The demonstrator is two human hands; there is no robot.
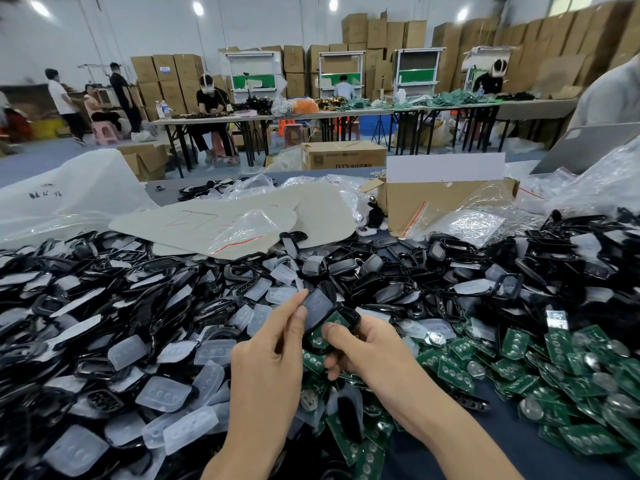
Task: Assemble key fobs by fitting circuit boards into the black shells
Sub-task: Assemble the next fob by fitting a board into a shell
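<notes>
Both hands meet above the heap at the centre of the table. My left hand (273, 344) pinches a translucent rubber button pad (317, 306) between thumb and forefinger, over a black shell (348, 318). My right hand (360, 348) grips that shell from the right and below, thumb on top. A green circuit board (320, 341) shows inside the shell under the pad. Loose black shells and frames (104, 306) with clear button pads (162, 393) cover the left and middle of the table. Green circuit boards (554, 368) with coin cells lie piled at the right.
A cut cardboard box (446, 199) stands behind the heap, with grey card sheets (214, 220) and plastic bags (478, 223) beside it. A large white bag (69, 192) lies at far left. People work at long tables beyond, before stacked cartons.
</notes>
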